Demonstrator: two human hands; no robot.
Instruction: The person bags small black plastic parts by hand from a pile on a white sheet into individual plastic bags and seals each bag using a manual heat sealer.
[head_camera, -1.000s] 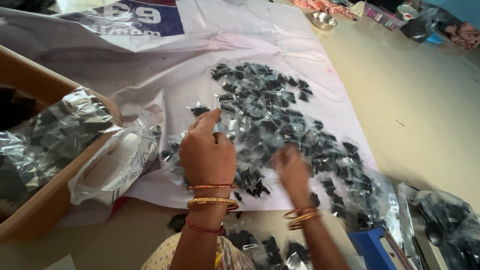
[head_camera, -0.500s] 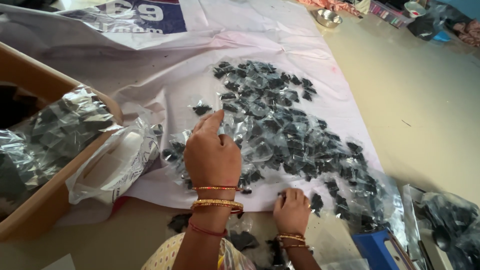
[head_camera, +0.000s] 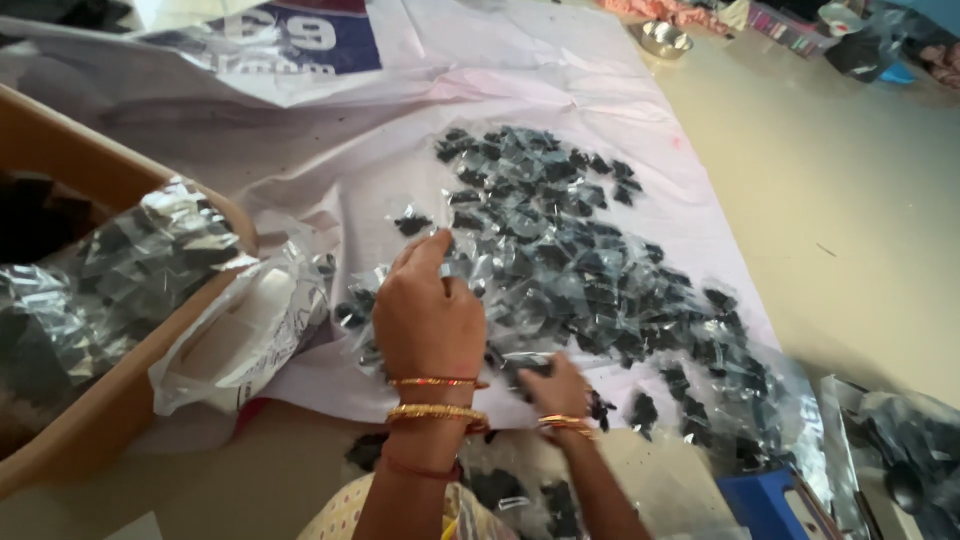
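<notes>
Small clear plastic packets with dark contents (head_camera: 560, 250): too many to count, spread in one loose heap over the middle and near right edge of the sheet; a few lie off its near edge on the floor.

White plastic sheet (head_camera: 560, 90): one, laid flat on the floor, with a blue printed panel at its far left corner.

Large crinkled clear bag filled with the same packets (head_camera: 120, 270): one, lying inside the wooden tray.

Light wooden tray with a rounded rim (head_camera: 90, 420): one, at the sheet's left edge.

Empty-looking clear plastic bag (head_camera: 245, 335): one, slumped between the tray and the heap.

Blue plastic box (head_camera: 765, 505): one, only a corner in view at the near right.

Small steel bowl (head_camera: 665, 38): one, beyond the sheet's far right corner.

Floor (head_camera: 860, 200): smooth, cream-coloured, bare to the right of the sheet.

Left hand (head_camera: 430, 315): three bangles at the wrist, back upward, fingers curled together over packets at the heap's near left edge; whether it grips any cannot be told.

Right hand (head_camera: 555, 385): bangled, blurred, low at the sheet's near edge, touching packets; how far open cannot be told.
</notes>
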